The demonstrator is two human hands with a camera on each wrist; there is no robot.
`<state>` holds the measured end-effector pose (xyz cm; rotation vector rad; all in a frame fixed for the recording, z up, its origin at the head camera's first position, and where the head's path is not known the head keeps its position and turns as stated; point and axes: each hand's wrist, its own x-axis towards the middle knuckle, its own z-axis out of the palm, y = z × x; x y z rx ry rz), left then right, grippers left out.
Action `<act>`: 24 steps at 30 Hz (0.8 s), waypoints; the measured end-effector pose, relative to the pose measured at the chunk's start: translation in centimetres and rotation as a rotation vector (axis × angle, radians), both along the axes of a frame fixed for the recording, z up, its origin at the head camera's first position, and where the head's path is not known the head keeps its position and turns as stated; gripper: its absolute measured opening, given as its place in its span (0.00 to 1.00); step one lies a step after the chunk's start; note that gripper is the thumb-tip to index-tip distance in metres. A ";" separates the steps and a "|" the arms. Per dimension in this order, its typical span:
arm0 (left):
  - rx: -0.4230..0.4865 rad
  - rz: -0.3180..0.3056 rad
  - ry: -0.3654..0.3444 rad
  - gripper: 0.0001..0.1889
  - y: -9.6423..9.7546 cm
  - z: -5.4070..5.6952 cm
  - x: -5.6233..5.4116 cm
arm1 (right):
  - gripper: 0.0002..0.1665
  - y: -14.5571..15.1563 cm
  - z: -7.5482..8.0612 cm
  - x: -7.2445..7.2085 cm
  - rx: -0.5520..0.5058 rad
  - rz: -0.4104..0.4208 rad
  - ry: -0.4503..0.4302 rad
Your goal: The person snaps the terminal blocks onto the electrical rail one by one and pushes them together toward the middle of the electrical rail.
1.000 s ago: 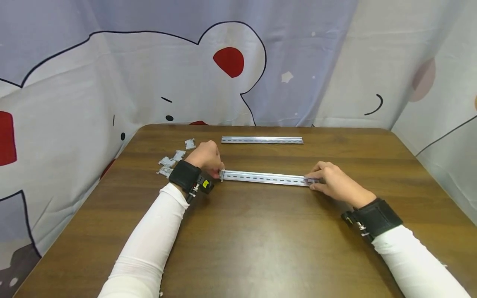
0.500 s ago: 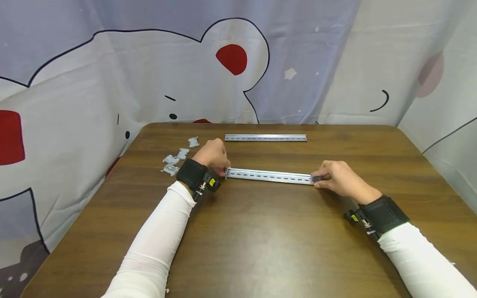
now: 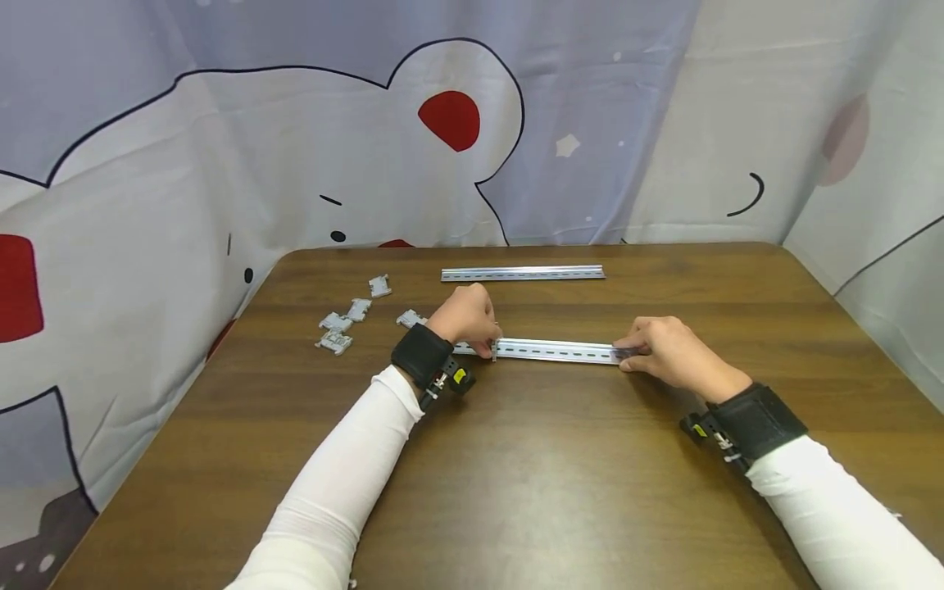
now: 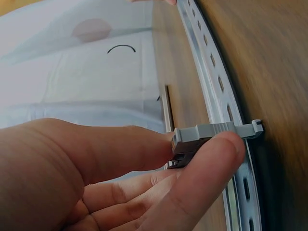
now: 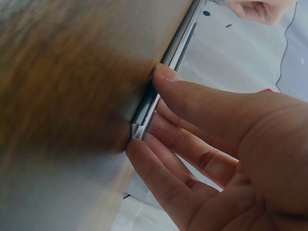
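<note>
A slotted metal DIN rail [image 3: 556, 351] lies across the middle of the table. My left hand [image 3: 468, 315] pinches a small grey plastic DIN-rail terminal block [image 4: 207, 134] between thumb and finger. The block sits crosswise over the rail, left of its middle, with its hooked end reaching past the near edge. Part of the rail's left end is hidden behind that hand. My right hand [image 3: 664, 352] holds the rail's right end, thumb on the near edge and fingers on the far side, as the right wrist view shows.
A second slotted rail [image 3: 524, 274] lies near the table's far edge. Several loose grey terminal blocks [image 3: 359, 310] are scattered at the left, and one more block [image 3: 410, 318] lies just beside the left wrist. A printed curtain [image 3: 295, 164] hangs behind the table.
My left hand has moved right along the rail with the block, from the rail's left end inward. A loose block beside the left wrist has come into view. The right hand keeps its grip.
</note>
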<state>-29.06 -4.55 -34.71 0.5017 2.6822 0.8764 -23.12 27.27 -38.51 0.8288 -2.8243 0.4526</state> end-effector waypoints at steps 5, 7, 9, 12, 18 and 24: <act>0.007 0.000 0.005 0.09 1.5 0.1 0.2 | 0.17 0.0 0.1 0.0 0.014 0.001 0.014; -0.004 -0.004 0.012 0.09 2.1 0.1 0.3 | 0.16 0.0 0.1 0.0 0.015 0.005 0.017; -0.019 -0.015 0.020 0.09 2.8 0.1 0.3 | 0.16 -0.1 0.1 0.0 0.015 0.007 0.020; -0.032 -0.024 0.029 0.10 3.8 0.1 0.4 | 0.17 0.0 0.1 0.1 0.006 0.015 0.026; -0.055 -0.022 0.044 0.11 5.5 0.1 0.6 | 0.17 -0.2 0.2 0.0 0.011 0.021 0.025; -0.030 -0.052 0.036 0.12 7.0 -0.2 0.7 | 0.17 -0.2 0.1 0.1 0.024 0.016 0.031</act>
